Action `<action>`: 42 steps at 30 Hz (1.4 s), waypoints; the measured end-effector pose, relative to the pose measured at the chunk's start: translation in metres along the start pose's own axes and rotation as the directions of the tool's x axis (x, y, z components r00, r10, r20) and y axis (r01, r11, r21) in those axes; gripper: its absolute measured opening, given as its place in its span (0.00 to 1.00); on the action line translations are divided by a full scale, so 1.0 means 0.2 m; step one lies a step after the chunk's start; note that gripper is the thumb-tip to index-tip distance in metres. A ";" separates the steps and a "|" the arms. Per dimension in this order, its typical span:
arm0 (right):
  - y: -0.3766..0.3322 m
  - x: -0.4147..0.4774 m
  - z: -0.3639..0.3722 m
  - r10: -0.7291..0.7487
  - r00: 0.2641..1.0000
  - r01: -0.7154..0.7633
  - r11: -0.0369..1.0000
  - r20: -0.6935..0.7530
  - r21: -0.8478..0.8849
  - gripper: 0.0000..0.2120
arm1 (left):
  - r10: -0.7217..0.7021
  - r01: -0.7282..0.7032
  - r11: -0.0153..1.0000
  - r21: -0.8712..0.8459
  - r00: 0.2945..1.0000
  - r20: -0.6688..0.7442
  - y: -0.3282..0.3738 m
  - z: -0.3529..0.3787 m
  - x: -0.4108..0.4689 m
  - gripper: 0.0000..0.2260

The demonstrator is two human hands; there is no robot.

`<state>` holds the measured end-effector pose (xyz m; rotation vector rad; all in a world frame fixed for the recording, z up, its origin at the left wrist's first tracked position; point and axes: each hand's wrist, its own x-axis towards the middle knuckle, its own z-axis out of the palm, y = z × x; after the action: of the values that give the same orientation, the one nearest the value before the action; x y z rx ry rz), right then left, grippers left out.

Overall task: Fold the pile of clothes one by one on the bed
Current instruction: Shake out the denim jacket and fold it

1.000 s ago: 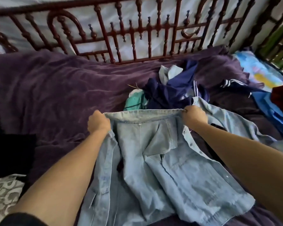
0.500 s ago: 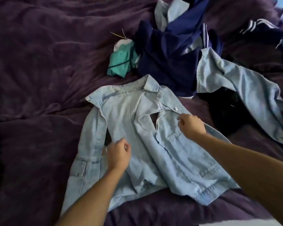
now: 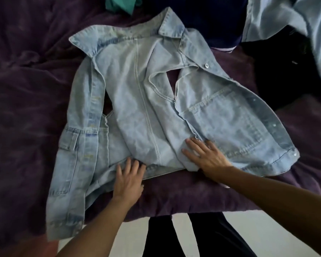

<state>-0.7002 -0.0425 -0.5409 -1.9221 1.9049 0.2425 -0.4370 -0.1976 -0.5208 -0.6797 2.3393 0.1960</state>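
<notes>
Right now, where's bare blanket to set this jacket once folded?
Widest: purple blanket left of the denim jacket. Smaller patch right of its hem, below the black garment. Crowded along the top: teal garment, navy garment, pale denim piece.

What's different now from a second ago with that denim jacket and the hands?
A second ago both hands gripped the collar of the denim jacket. They let go: the jacket now lies spread on the purple blanket, and the left hand and right hand have moved down to its hem, pressing with flat fingers. The navy garment and teal garment still lie beyond the collar.
</notes>
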 end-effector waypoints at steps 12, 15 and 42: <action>-0.11 -0.17 -0.25 0.622 0.782 -0.540 0.657 0.026 0.525 0.13 | 0.251 -0.250 0.967 0.059 0.870 -0.424 -0.24 -0.13 -0.23 0.08; -0.21 -0.32 -0.25 0.570 0.795 -0.605 0.719 0.208 0.341 0.14 | 0.238 -0.216 0.955 0.204 0.967 -0.092 -0.20 -0.11 -0.42 0.10; 0.27 -0.80 -0.22 0.776 0.510 -0.222 0.537 -0.372 0.814 0.17 | -0.237 0.032 0.450 -0.893 0.968 -0.085 0.55 -0.85 0.70 0.06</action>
<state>-0.7690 0.0856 -0.4450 -0.8321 2.5342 -1.0955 -0.6800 -0.2165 -0.4877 -1.4355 2.2101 1.4348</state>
